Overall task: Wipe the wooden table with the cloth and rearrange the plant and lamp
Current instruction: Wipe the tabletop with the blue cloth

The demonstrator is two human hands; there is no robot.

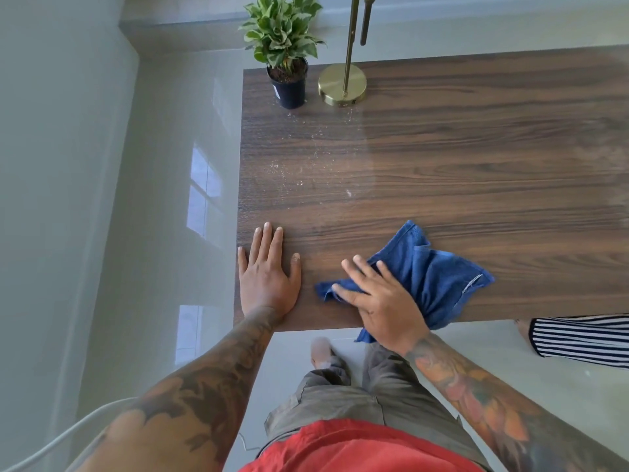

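Observation:
A dark wooden table (459, 158) fills the upper right of the head view. My right hand (381, 301) presses flat, fingers spread, on a crumpled blue cloth (432, 277) near the table's front edge. My left hand (269, 270) rests flat on the table's front left corner, holding nothing. A leafy plant in a black pot (289, 83) stands at the far left corner. Just right of it is the brass lamp (343, 84), its round base on the table and its thin stem rising out of view. White crumbs and dust (306, 158) speckle the wood between the plant and my hands.
Glossy grey floor tiles (153, 216) lie left of and below the table. A striped black-and-white fabric object (578, 338) sits under the table's front edge at right. A white cable (61, 434) crosses the lower left.

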